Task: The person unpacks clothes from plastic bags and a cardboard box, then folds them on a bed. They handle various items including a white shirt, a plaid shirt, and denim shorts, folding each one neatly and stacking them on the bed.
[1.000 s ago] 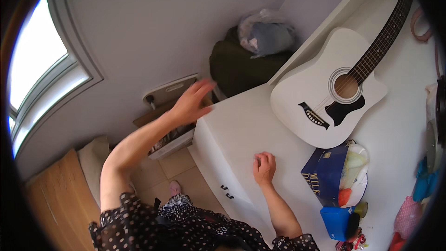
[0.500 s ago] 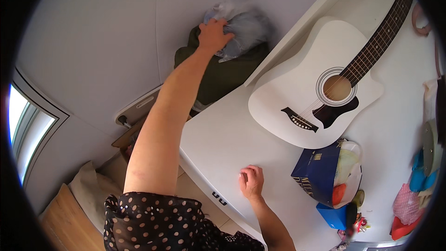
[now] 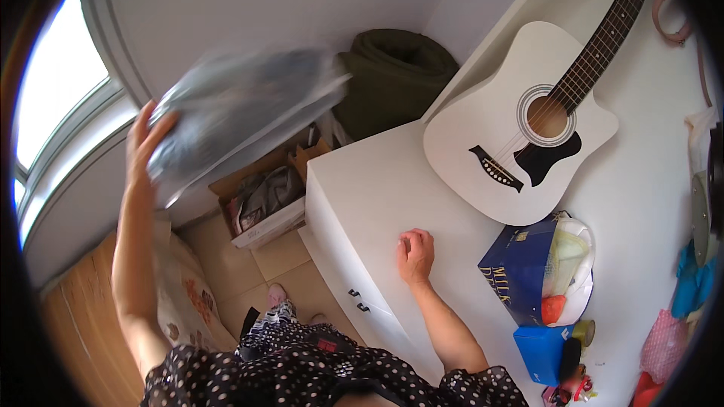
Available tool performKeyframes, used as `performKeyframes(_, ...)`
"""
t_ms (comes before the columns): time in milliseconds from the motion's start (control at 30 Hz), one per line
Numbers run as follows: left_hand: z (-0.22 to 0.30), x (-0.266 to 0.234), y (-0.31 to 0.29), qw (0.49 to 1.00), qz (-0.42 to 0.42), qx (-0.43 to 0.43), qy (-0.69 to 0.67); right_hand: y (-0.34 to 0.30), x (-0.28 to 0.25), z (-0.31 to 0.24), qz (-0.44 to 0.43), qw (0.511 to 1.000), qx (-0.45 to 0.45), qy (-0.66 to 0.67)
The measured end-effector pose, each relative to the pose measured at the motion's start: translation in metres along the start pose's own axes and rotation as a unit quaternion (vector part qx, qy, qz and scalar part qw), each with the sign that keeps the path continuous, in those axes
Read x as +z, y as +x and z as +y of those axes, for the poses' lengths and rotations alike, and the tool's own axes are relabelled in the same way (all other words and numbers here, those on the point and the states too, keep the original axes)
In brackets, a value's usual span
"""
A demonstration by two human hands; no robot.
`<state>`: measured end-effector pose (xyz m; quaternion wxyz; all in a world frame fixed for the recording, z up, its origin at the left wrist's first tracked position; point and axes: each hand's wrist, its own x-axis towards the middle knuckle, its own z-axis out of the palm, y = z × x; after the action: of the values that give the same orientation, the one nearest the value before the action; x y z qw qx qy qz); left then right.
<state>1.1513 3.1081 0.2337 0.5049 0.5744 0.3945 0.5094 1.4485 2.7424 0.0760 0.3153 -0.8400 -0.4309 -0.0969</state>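
Holding a grey plastic-wrapped bundle [image 3: 241, 109] up in the air near the window [image 3: 53, 105], the left hand [image 3: 147, 139] grips its lower end with fingers curled around the edge; the bundle is blurred and hangs above an open cardboard box [image 3: 268, 200] on the floor. The right hand [image 3: 415, 255] rests on the white cabinet top [image 3: 392, 181] with fingers loosely bent, probably for support, near a white guitar [image 3: 528, 120] and a blue carton [image 3: 520, 271].

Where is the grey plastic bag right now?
In the head view, upper left: the grey plastic bag is held up by the left hand, blurred, above the open cardboard box beside the white cabinet.
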Motion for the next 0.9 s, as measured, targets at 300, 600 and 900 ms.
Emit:
performKeyframes(300,-0.041,-0.435,-0.256,0.865,0.309,-0.018,0.394,-0.013,0.022,0.009,-0.017,0.999,-0.026,0.008)
performKeyframes(600,-0.139,-0.341,-0.211,0.838,0.066,-0.289,0.458,0.049,0.046,-0.050,-0.128,0.987,-0.092,0.004)
performKeyframes(900,-0.390,-0.086,-0.089,0.812,-0.335,-0.178,0.443,0.060,0.078,-0.063,-0.143,0.979,-0.119,-0.082)
